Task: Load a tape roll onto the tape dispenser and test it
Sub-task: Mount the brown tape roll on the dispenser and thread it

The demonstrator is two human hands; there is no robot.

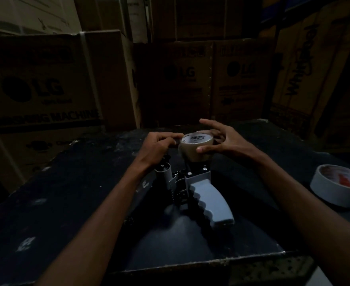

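Observation:
A tape dispenser (208, 200) with a pale grey pistol handle lies on a dark table (87, 193), handle pointing toward me. A brown tape roll (192, 150) sits at its far end, on the dispenser's hub. My right hand (225, 141) curls around the roll, thumb on its near side and fingers over its far side. My left hand (159, 145) is just left of the roll, fingers pinched together at the roll's edge; whether it pinches the loose tape end is too dark to tell.
A second, white tape roll (337, 186) lies flat near the table's right edge. Large cardboard appliance boxes (40, 89) stand stacked behind and left of the table. The table's near edge (211, 263) runs just below the dispenser handle.

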